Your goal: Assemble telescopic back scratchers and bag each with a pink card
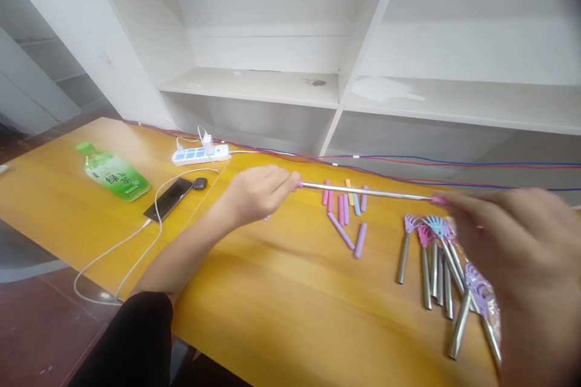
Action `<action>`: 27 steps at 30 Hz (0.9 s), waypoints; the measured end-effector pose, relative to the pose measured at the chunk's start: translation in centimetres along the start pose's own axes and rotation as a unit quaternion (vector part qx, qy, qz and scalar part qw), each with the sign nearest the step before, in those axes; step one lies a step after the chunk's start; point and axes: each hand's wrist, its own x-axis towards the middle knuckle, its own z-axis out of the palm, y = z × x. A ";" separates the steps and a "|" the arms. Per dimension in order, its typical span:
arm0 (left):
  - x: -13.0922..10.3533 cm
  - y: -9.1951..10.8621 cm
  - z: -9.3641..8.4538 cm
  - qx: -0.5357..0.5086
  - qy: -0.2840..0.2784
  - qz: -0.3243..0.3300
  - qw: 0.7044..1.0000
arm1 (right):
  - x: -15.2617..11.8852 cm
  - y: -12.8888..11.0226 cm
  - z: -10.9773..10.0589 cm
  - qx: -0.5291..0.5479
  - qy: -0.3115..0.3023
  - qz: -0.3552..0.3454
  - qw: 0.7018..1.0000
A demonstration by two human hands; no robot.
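A telescopic back scratcher is stretched out level above the table, its thin metal rod spanning both hands. My left hand is closed around one end, where a bit of pink shows. At the other end my right hand grips another pink part; the fingers hide most of it. Below my right hand lies a pile of short metal back scratchers with purple, pink and blue claw heads, some on clear plastic wrapping. Under the rod, several coloured tubes in pink, purple, blue and orange are scattered on the table.
On the yellow wooden table, a green drink bottle lies at the left. Near it are a phone with a white cable, a small black case and a power strip. White shelving stands behind, with red and blue wires along its base.
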 end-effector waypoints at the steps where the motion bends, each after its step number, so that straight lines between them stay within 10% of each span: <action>1: 0.1 0.8 0.1 0.000 -0.001 -0.001 1.000 | 0.7 -1.8 0.1 0.001 0.028 -0.042 0.999; 8: 0.4 5.1 1.7 -0.067 -0.024 0.013 0.997 | 2.0 -11.1 0.9 0.084 0.015 -0.055 0.995; 23: -0.1 6.2 3.6 -0.114 -0.100 -0.042 0.988 | 2.4 -10.2 1.5 0.084 -0.072 -0.056 0.992; 27: -0.1 8.1 3.8 -0.179 -0.204 -0.131 0.953 | 2.5 -10.6 2.0 0.075 -0.089 -0.084 0.990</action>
